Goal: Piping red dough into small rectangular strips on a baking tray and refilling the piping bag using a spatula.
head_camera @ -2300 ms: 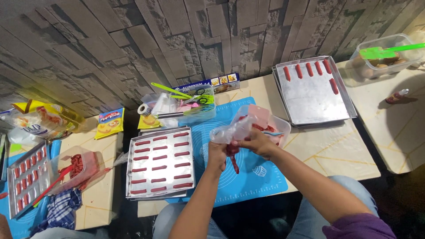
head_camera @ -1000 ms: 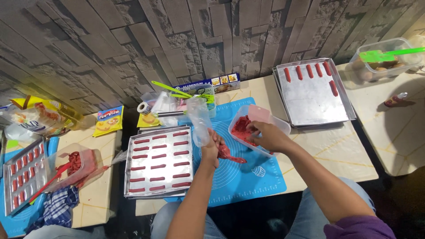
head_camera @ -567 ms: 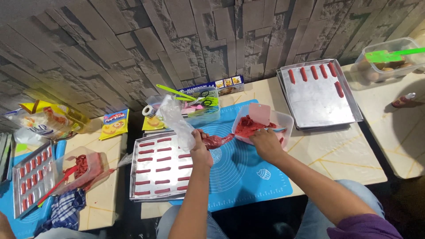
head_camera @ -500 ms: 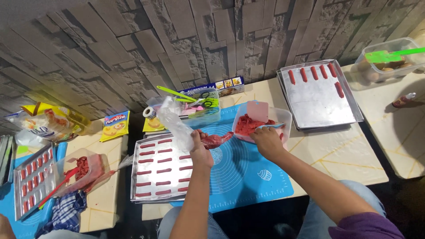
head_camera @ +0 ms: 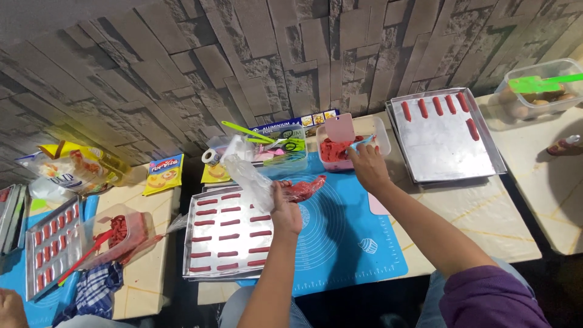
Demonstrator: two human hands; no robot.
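Observation:
My left hand point(head_camera: 285, 209) grips a clear piping bag point(head_camera: 267, 182) with red paste in its tip, held over the blue silicone mat point(head_camera: 340, 237) beside a metal tray point(head_camera: 209, 240) lined with rows of short red piped strips. My right hand point(head_camera: 367, 167) reaches to a clear plastic tub point(head_camera: 381, 130) of red paste at the mat's far edge and holds a light blue spatula handle point(head_camera: 361, 143) in it. A pink scraper point(head_camera: 339, 126) stands in that tub.
A second metal tray point(head_camera: 446, 146) with several red strips lies at the right. Scissors and green tools sit in a clear box point(head_camera: 282, 152) near the wall. Another person's hand point(head_camera: 12, 307), tray point(head_camera: 51, 243) and tub of paste point(head_camera: 118, 234) are at the left. Snack packets lie by the wall.
My left hand has carried the piping bag leftward, from in front of me to beside the filled tray. My right hand has let go of the bag and gone to the tub of paste.

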